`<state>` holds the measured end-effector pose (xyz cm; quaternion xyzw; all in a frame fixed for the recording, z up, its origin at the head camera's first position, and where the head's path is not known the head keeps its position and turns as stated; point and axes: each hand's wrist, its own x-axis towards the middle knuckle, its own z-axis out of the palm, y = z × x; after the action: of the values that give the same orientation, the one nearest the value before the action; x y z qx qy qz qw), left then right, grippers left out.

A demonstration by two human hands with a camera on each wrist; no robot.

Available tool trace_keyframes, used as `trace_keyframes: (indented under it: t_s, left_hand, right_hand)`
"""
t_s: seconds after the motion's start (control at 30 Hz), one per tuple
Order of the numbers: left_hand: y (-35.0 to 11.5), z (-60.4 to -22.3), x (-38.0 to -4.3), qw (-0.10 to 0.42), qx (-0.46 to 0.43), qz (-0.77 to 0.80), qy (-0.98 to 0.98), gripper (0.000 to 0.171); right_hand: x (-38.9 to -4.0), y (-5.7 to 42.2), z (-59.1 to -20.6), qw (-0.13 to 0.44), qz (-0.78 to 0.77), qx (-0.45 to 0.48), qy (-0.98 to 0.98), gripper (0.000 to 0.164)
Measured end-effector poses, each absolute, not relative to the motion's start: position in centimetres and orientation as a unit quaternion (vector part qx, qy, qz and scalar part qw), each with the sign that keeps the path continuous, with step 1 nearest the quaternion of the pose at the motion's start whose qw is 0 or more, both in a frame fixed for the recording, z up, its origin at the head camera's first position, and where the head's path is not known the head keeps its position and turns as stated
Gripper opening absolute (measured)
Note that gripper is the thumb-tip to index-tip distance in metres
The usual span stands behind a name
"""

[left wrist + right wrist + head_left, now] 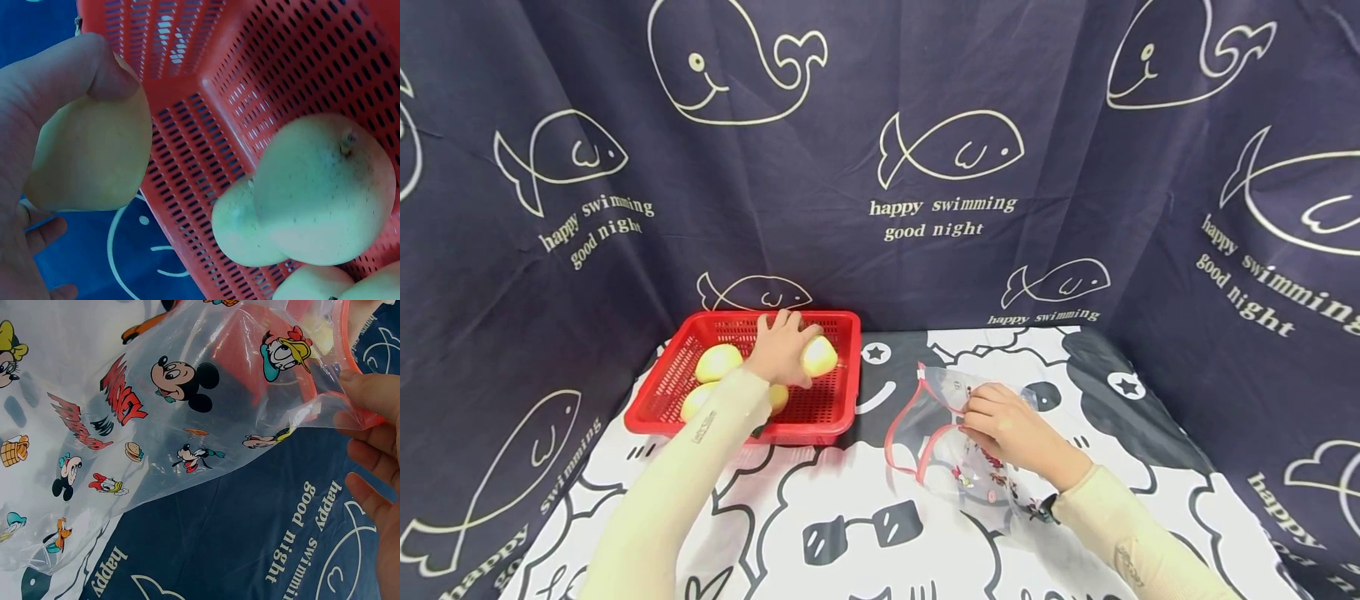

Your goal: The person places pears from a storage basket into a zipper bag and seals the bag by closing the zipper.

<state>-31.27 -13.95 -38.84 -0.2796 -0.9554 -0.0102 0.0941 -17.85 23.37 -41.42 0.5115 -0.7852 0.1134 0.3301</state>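
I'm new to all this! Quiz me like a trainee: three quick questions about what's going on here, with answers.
1. Choose one. The basket is: A) blue, B) red, C) green.
2. True or false: the person's left grip holds nothing.
3. Fill in the blank: the person's right grip holds a clear, cartoon-printed ____.

Key:
1. B.
2. False; it holds a yellow fruit.
3. Bag.
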Motion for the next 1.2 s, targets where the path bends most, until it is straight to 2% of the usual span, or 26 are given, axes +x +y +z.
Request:
trace_keyframes:
  t_s: [0.27, 0.77, 1.2]
  left_hand:
    - [-13.7, -38.5, -30.0, 0.126, -0.292, -0.034, -0.947, 0.083]
    - [-12.9, -38.5, -27.3, 0.144, -0.316, -0.059, -0.936, 0.085]
    - [-11.4, -38.9, -24.9, 0.168, -0.347, -0.066, -0.92, 0.075]
  right_hand:
    - [-17.8, 23.3, -41.2, 0.335, 0.11, 0.508, -0.786, 0.038]
    - [-17.8, 23.1, -41.2, 0.338, 0.118, 0.507, -0.784, 0.037]
    - [-17.8, 23.1, -41.4, 0.33, 0.121, 0.504, -0.789, 0.038]
